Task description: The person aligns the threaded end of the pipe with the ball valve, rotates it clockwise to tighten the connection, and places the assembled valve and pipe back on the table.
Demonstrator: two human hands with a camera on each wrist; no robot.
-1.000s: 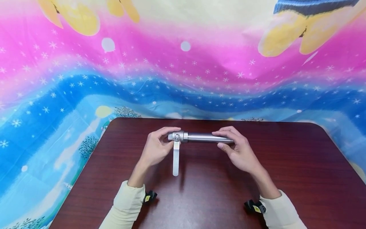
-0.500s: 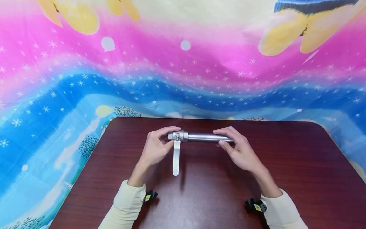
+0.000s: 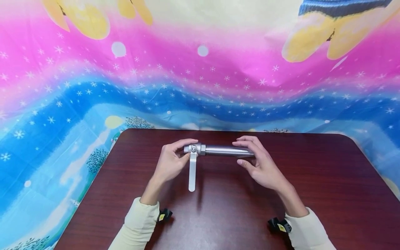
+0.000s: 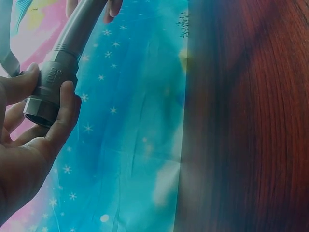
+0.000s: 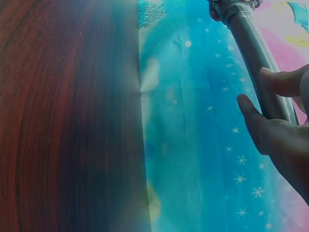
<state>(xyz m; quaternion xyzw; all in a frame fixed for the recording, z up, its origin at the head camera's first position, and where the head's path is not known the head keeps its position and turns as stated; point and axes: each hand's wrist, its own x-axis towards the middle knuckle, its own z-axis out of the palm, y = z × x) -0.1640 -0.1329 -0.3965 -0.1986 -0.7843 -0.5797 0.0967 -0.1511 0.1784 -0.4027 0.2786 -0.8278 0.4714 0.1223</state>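
A steel ball valve [image 3: 194, 149] with a long flat lever handle [image 3: 192, 173] is joined to a smooth metal pipe [image 3: 223, 150], held level above the table. My left hand [image 3: 171, 161] pinches the valve body between thumb and fingers, and the lever points down toward me. In the left wrist view, the valve's open hex end [image 4: 41, 111] shows between the fingers. My right hand [image 3: 261, 165] is spread loosely around the pipe's right end, its thumb [image 5: 248, 106] standing off the pipe in the right wrist view. The palm hides that end of the pipe.
A dark red-brown wooden table [image 3: 225, 208] lies below the hands. Behind it hangs a pink and blue printed cloth [image 3: 200, 76] reaching the table's back edge. Black wrist devices [image 3: 279, 225] sit by both light sleeve cuffs.
My right thumb and fingers have loosened and moved apart from the pipe, with the fingers lifting slightly. The left hand, valve and pipe stay nearly in place.
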